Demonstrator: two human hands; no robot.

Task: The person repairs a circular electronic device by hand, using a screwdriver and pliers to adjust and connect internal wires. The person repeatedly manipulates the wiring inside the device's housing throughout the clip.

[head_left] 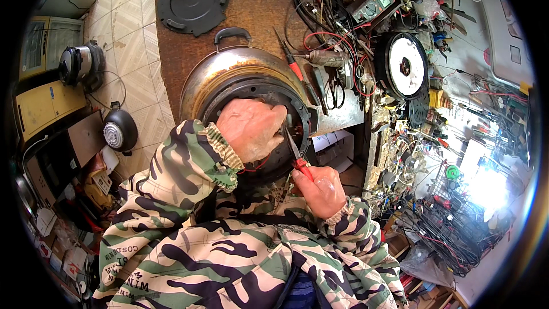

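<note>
An overturned round metal pot [243, 57], brown-stained, with a black base ring [251, 88] and a black side handle [233, 35], sits tilted at the table's near edge. Over its opened base, my left hand [251, 129] is closed, fingertips pinched at something too small to make out. My right hand [323, 191] grips red-handled long-nose pliers [302, 165]; their pointed metal jaws reach toward the left fingertips. Inside the base a red wire [260, 166] runs below my left hand, and coppery parts show beside the fingers. The left hand hides much of the interior.
On the brown table [257, 0] lies a round black cover [194, 1]. To the right are a red-handled screwdriver [295, 67], tangled cables, a multimeter [374, 3] and a black-rimmed white disc [403, 66]. Cookers [80, 63] stand on the tiled floor at left.
</note>
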